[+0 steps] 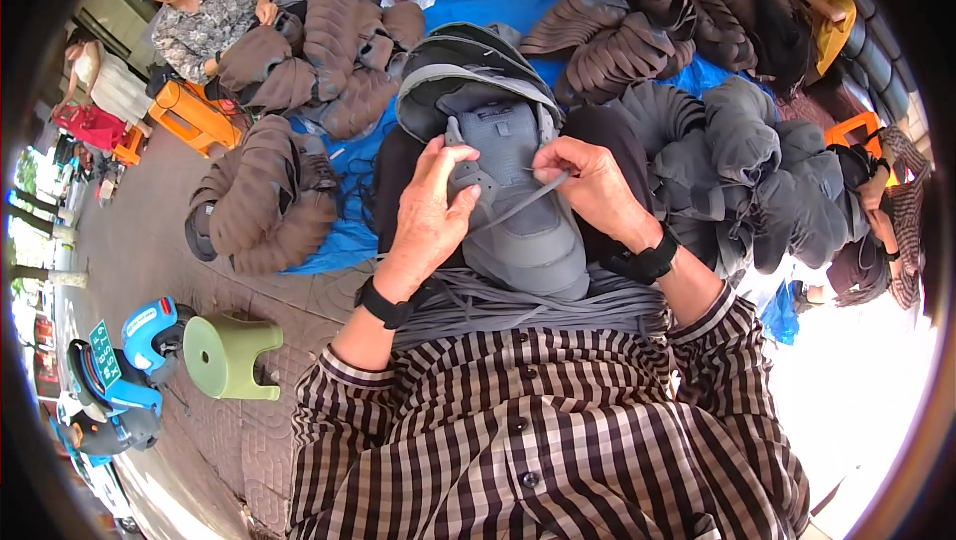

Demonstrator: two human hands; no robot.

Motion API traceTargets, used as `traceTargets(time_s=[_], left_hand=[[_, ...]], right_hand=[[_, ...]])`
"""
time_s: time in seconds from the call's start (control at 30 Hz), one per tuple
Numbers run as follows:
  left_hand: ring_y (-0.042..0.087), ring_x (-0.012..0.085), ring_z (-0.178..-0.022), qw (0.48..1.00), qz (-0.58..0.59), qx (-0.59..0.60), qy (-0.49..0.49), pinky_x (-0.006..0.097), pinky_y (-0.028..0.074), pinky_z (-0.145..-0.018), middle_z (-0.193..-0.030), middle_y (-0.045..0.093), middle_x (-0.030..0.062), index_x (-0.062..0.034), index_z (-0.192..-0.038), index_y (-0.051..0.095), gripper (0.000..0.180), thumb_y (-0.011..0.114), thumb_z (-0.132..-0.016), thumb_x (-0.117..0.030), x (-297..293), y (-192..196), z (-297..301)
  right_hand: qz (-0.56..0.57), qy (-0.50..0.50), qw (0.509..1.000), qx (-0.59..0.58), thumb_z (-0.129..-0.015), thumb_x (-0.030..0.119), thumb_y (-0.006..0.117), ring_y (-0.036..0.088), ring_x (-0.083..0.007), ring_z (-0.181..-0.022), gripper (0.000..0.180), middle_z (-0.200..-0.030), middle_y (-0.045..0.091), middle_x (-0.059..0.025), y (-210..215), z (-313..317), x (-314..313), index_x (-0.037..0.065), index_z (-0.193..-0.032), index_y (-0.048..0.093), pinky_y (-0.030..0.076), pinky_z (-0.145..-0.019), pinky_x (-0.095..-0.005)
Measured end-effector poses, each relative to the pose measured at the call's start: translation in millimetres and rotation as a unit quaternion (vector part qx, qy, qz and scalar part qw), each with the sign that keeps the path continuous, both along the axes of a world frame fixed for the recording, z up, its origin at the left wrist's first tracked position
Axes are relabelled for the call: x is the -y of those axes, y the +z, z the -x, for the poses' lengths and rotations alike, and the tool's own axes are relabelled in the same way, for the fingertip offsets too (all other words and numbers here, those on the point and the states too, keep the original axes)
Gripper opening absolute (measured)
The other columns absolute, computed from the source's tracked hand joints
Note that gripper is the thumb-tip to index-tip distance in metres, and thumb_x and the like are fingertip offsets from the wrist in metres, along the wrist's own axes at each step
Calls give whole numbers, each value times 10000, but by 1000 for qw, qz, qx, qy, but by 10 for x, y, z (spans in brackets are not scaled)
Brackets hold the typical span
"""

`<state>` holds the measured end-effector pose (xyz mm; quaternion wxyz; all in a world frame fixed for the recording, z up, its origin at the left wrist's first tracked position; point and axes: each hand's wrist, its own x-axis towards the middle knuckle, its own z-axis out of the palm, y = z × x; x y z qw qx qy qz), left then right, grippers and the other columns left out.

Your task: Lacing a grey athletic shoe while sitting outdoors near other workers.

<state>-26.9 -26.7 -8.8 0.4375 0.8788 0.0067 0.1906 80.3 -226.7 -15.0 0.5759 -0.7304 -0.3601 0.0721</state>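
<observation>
Two hands: both work one grey shoe upper [508, 191] that rests on the person's lap, above a bundle of grey laces [538, 306] lying across the knees.
Left hand [430, 216]: its grip is closed on the left side of the upper, thumb pressed near the eyelets, steadying it.
Right hand [590, 186]: fingers pinched shut on a grey lace [523, 201] that runs down-left across the tongue.
Risk, lace: it looks taut, so I judge it could slip from the pinch or miss an eyelet, since lace and upper are the same grey.
Risk, upper: it sits on the lap's far edge; a hard pull could tip it toward the blue tarp [344, 231].
Risk, bundle: loose laces could slide off the knees or tangle with the working end.
Hidden: the lace tip and the eyelet it meets are covered by the fingers; the sole side cannot be seen.
Hard to tell: how many eyelets are already laced.
Cut off: the piles of grey uppers [757, 171] and brown uppers [264, 201] bend away at the rim, and the people beyond are only partly seen.
</observation>
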Motion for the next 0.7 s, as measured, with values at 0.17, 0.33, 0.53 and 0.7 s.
traceTargets(time_s=[0.17,0.33,0.53,0.7], left_hand=[[525,425,-1182,1000,-9,9,16,416,464,-942,-1347,452,244,-124,-1144,523,469,747,-733,-96,71,44,8],[532,416,-1167,997,-66,-12,48,425,474,-924,-1353,438,229,-114,-1147,506,516,769,-703,-133,149,113,20],[527,302,-1172,997,-57,-15,41,377,468,-912,-1386,437,153,-102,-1162,509,484,735,-735,-127,97,61,28],[514,314,-1204,998,-30,-36,40,414,470,-923,-1403,430,143,-111,-1176,507,497,746,-742,-144,131,98,39]], right_hand=[[22,2,997,75,-737,-49,640,634,-260,-711,126,-785,634,-134,33,62,20,3,-849,618,486,-640,-337],[32,3,997,76,-695,-73,604,620,-291,-702,163,-775,619,-132,11,57,47,7,-837,607,471,-624,-362],[37,24,993,112,-678,-83,588,614,-311,-716,173,-763,610,-127,21,40,20,17,-819,591,468,-634,-375],[48,13,991,124,-673,-88,577,612,-323,-710,159,-751,610,-131,35,40,23,14,-795,585,465,-630,-384]])
